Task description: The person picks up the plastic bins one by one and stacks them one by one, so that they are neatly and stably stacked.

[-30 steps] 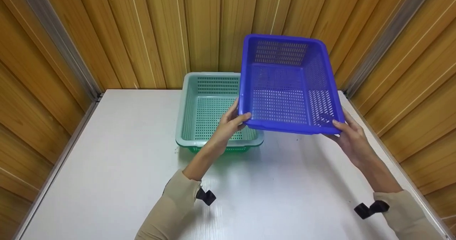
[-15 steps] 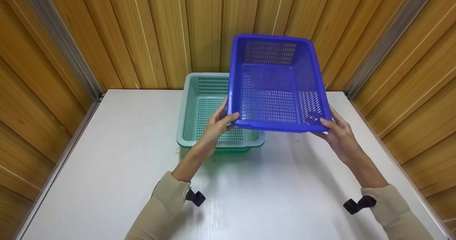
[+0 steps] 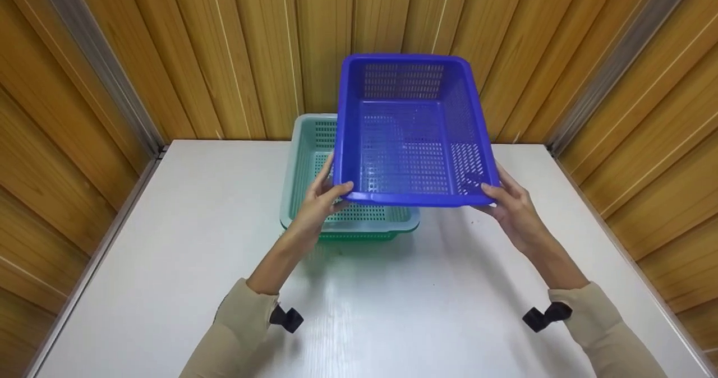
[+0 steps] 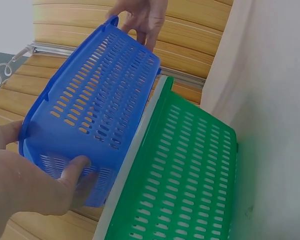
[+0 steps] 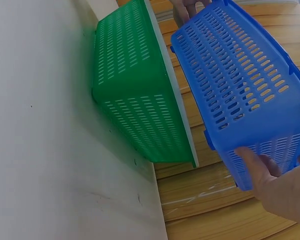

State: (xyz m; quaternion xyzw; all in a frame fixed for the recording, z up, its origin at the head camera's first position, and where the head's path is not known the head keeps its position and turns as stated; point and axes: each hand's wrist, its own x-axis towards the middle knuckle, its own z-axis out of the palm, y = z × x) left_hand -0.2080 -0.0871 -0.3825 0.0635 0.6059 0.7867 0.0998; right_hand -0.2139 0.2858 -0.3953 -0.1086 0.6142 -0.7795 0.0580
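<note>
A blue slotted plastic basket is held up above the table, its open top tilted toward the head camera. My left hand grips its near left corner, thumb over the rim and fingers underneath. At the near right corner my right hand grips it the same way. Behind and below sits a pale green basket, stacked in a darker green basket; the blue one hides much of their right side. In the left wrist view the blue basket's side hangs just over the green stack's rim.
The green stack stands on a white table near the back wooden-plank wall. Plank walls also rise at left and right. A black wrist camera sits at each beige sleeve cuff.
Both hands have carried the blue basket leftward, so it now covers more of the green baskets. Its tilt to one side has lessened. The green stack has stayed put.
</note>
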